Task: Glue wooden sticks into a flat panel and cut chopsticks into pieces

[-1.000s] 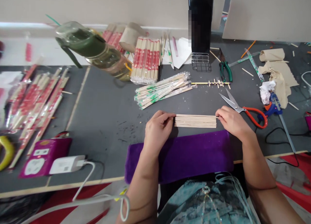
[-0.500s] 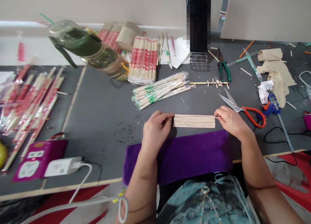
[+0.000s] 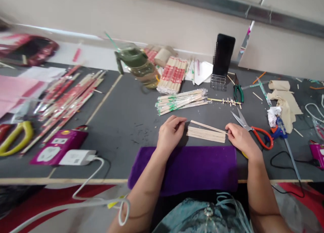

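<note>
Thin wooden sticks (image 3: 206, 134) lie side by side in a flat row on the grey table, above a purple cloth (image 3: 198, 170). One separate stick (image 3: 207, 125) slants away from the row at its left end. My right hand (image 3: 236, 137) is closed in a pinch at the right end of that slanted stick. Left of the row is my left hand (image 3: 174, 130), fingers drawn together near the stick ends; whether anything is between them is too small to tell. Orange-handled scissors (image 3: 260, 133) lie half open beside my right hand.
Wrapped chopsticks (image 3: 182, 100) lie beyond my hands, with a bottle (image 3: 139, 67) and a phone on a wire stand (image 3: 224, 56) behind. Pliers (image 3: 238, 91) and a blue glue gun (image 3: 278, 132) are at the right. A purple power strip (image 3: 60, 147) sits left.
The top stick now slants apart from the row, its left end free of my left hand. The view has shifted upward and to the left.
</note>
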Demonstrator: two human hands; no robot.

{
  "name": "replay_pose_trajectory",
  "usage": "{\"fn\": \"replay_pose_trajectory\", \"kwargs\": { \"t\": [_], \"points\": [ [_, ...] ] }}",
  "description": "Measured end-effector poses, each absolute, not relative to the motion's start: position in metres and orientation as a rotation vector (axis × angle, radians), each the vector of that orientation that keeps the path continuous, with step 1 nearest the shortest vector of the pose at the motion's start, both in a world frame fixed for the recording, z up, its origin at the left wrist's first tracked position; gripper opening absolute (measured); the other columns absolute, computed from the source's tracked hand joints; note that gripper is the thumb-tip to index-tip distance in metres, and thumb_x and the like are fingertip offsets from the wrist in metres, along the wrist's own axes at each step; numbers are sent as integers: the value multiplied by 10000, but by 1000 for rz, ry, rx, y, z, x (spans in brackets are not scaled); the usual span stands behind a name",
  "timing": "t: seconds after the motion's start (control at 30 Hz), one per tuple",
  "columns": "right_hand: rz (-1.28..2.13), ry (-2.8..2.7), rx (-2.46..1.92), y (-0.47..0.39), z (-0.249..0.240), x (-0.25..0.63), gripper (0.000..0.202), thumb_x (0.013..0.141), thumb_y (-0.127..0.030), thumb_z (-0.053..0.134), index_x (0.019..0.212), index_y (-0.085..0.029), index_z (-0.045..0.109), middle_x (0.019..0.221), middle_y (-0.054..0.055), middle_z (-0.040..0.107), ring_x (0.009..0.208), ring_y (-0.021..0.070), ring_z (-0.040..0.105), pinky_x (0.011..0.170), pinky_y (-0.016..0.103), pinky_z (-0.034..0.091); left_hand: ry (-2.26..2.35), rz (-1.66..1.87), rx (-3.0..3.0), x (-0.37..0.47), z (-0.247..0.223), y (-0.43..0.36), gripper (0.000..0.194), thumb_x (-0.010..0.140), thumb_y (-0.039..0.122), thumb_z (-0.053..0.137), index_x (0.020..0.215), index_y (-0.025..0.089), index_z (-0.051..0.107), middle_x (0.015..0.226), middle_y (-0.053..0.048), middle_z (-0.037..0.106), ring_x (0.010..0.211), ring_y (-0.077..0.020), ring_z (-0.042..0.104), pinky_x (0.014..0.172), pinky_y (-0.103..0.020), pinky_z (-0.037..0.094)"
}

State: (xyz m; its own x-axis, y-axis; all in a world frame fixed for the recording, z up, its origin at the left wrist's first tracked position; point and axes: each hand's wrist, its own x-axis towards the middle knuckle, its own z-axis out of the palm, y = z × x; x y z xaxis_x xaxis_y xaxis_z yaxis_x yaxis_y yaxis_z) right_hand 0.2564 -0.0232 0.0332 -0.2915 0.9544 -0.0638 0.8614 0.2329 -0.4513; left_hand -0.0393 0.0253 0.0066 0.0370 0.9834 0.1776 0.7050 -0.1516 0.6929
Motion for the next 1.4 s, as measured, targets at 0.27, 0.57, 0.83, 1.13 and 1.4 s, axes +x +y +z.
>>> {"fn": "replay_pose_trajectory", "kwargs": {
  "t": [0.27, 0.57, 0.83, 1.13, 1.4],
  "points": [
    [657, -2259, -1499, -21, 32, 261, 257, 886, -68, 493, 986, -219, 675, 887, 17, 626, 743, 153, 609, 698, 266, 456, 1844, 893, 1993, -41, 3, 45, 232, 930, 267, 528, 1008, 205, 737, 990, -80, 697, 922, -232, 640, 852, -330, 503],
    [490, -1915, -1434, -6, 29, 261, 137, 934, -286, 522, 876, -229, 632, 897, 38, 627, 769, 184, 607, 715, 306, 500, 1899, 706, 2157, -13, 16, 111, 224, 890, 121, 512, 909, 174, 729, 1052, -164, 651, 1063, -324, 569, 861, -408, 438],
    [660, -1485, -1341, 2, 35, 248, 223, 833, -402, 639, 942, -209, 669, 748, -3, 650, 661, 160, 593, 658, 290, 494, 1800, 953, 2042, -18, -5, 119, 223, 919, 191, 507, 775, 205, 677, 994, -134, 662, 1044, -298, 565, 900, -399, 405],
    [668, -1092, -1079, 29, 113, 236, 296, 779, -495, 746, 804, -210, 670, 633, -46, 535, 513, 92, 432, 481, 237, 329, 1481, 1496, 1559, -15, 25, 120, 162, 919, 332, 528, 888, 212, 632, 906, -75, 672, 931, -242, 622, 869, -359, 459],
    [561, -1231, -1123, 72, 122, 191, 245, 836, -456, 677, 869, -214, 658, 747, -3, 663, 558, 117, 516, 522, 248, 426, 841, 1551, 1296, 34, 36, 113, 423, 818, 599, 681, 900, 185, 650, 809, -64, 716, 758, -195, 683, 766, -337, 547]
  ]
}}
